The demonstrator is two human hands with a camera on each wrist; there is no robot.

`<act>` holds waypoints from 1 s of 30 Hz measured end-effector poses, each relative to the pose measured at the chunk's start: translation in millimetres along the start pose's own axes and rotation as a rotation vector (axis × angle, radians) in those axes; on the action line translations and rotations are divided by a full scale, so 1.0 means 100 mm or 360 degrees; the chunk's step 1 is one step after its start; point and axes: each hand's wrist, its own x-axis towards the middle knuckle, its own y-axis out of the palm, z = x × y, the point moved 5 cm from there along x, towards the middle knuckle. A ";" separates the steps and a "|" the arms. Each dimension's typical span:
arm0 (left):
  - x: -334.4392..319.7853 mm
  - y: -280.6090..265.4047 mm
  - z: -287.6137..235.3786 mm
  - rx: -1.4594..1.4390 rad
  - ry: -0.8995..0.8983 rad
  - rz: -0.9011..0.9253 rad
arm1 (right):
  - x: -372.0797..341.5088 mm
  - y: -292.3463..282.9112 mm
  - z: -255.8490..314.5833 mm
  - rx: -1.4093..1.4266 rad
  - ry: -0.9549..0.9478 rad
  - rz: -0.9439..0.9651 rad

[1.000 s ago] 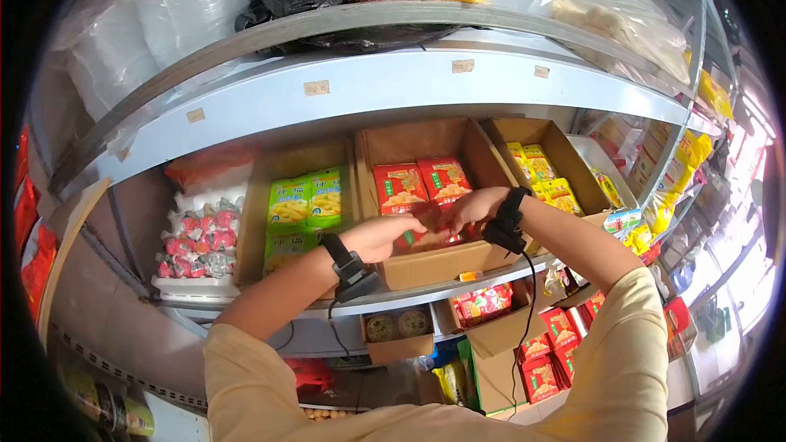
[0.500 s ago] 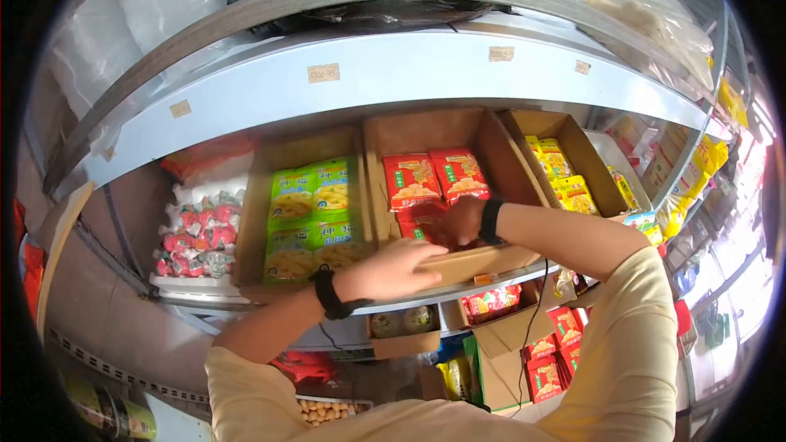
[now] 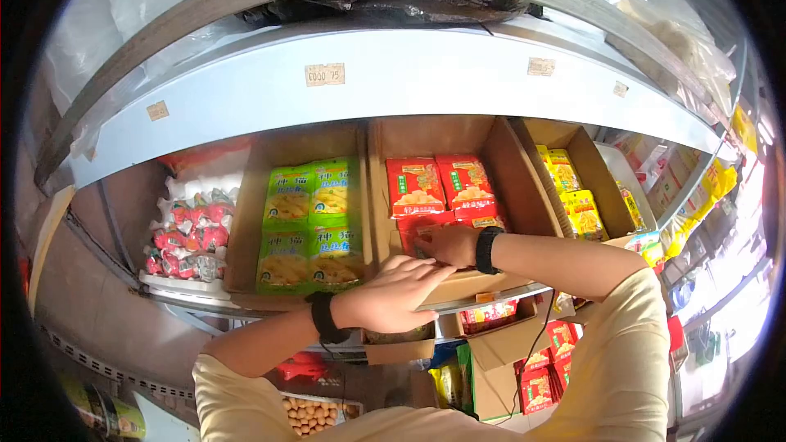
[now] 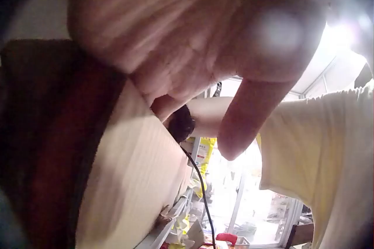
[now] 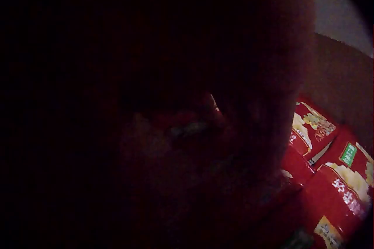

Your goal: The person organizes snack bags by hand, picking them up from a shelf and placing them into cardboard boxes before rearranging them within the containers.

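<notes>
Right hand (image 3: 452, 244) moved closer to left hand (image 3: 393, 293), left grip released and outstretched, right grip unclear over red packets (image 3: 416, 187)

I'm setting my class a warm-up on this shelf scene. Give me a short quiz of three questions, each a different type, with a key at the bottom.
1. True or false: in the head view, the yellow packets lie to the right of the red packets.
2. Fill the gap: the right hand is in the cardboard box of ____ packets.
3. Multiple choice: what colour are the wristbands?
a) white
b) black
c) green

Key: 1. True. 2. Red. 3. b.
</notes>
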 end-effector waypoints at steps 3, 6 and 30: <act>0.00 0.01 0.01 0.0000 0.0033 -0.0018 | 0.01 -0.08 0.05 0.0038 0.0200 0.0092; -0.01 -0.02 -0.03 0.0026 0.0042 -0.0037 | 0.01 0.02 0.02 -0.0111 -0.0052 -0.0314; -0.03 -0.01 -0.06 0.0105 0.0079 -0.0162 | 0.22 -0.25 -0.50 0.0541 0.0406 0.0324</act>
